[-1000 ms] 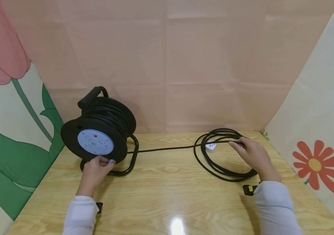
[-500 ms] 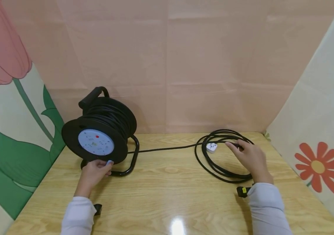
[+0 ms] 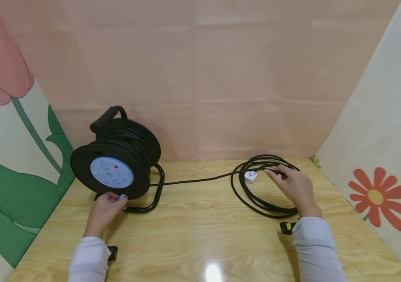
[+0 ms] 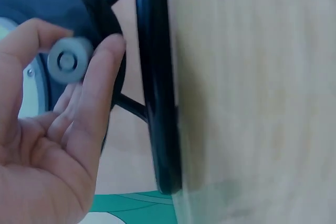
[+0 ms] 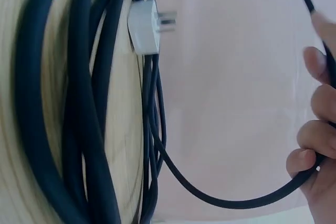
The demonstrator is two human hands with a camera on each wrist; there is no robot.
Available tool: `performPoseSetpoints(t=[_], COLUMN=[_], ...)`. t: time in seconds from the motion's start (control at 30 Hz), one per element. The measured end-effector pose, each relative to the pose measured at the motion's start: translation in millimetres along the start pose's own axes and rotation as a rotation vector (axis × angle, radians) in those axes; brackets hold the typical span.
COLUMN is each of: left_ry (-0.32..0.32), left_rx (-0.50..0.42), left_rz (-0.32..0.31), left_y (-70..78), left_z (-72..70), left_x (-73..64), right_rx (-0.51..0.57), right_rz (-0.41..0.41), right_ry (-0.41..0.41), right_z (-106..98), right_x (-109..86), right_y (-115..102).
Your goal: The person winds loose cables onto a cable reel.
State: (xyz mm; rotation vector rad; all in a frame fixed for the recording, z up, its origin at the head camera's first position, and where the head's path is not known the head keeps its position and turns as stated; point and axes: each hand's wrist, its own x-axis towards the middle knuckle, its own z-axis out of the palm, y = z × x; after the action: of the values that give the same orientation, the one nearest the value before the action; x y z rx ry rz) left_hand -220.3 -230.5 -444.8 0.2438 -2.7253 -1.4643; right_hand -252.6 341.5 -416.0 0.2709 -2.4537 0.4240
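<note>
A black cable reel [image 3: 140,141] stands at the left of the table on a tubular frame, its round front carrying a pale blue socket panel [image 3: 111,172]. My left hand [image 3: 105,209] pinches the reel's grey-blue knob [image 4: 68,60] between thumb and fingers, low on the front disc. From the reel a black cable [image 3: 190,181] runs right to my right hand [image 3: 293,188], whose fingers curl round it. Below that hand lies a loose coil of cable [image 3: 253,203] on the table. A white plug [image 5: 144,27] sits inside the coil, its pins showing in the right wrist view.
The wooden table [image 3: 193,235] meets a pink backdrop [image 3: 197,78] behind. The reel's black carrying handle [image 3: 103,119] sticks up at its top. Flower-printed panels [image 3: 380,196] flank both sides. A small black device sits at each wrist.
My left hand has moved the knob a little to the left, and the reel's face has turned slightly clockwise. My right hand has shifted left with the cable, which now sags slightly.
</note>
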Motion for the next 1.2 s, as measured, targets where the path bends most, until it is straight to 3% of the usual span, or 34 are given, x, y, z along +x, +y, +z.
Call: performPoseSetpoints(t=[0.1, 0.17, 0.37, 0.57, 0.8, 0.9, 1.07, 1.2], left_ry=[0.046, 0.065, 0.06, 0.08, 0.082, 0.063, 0.046, 0.032], left_rx=[0.008, -0.017, -0.307, -0.54, -0.603, -0.657, -0.868, -1.054], left_rz=[0.006, -0.004, -0.078, -0.148, -0.199, -0.214, -0.275, -0.353], left_y=[-4.1, -6.3, -17.0, -23.0, -21.2, -21.4, -24.4, -23.9], left_z=[-1.2, -2.0, -4.5, -6.8, -10.4, -11.4, -13.0, -16.6], left_x=[0.9, 1.2, 3.3, 1.4, 1.4, 1.8, -0.2, -3.0], right_rx=[-0.029, -0.022, 0.036, 0.02, 0.048, 0.042, 0.022, 0.047], right_rz=[-0.026, -0.049, -0.011, 0.018, -0.02, -0.041, -0.089, -0.131], right_ry=[0.062, 0.059, -0.075, -0.065, -0.133, -0.088, 0.042, 0.085], right_z=[-1, -1, -2, 2, 5, 7, 9, 9], right_x=[-0.2, 1.0, 2.8, -0.2, 1.1, 2.3, 4.2, 6.5], right_y=[0, -2, -9, -9, -9, -10, -12, -14])
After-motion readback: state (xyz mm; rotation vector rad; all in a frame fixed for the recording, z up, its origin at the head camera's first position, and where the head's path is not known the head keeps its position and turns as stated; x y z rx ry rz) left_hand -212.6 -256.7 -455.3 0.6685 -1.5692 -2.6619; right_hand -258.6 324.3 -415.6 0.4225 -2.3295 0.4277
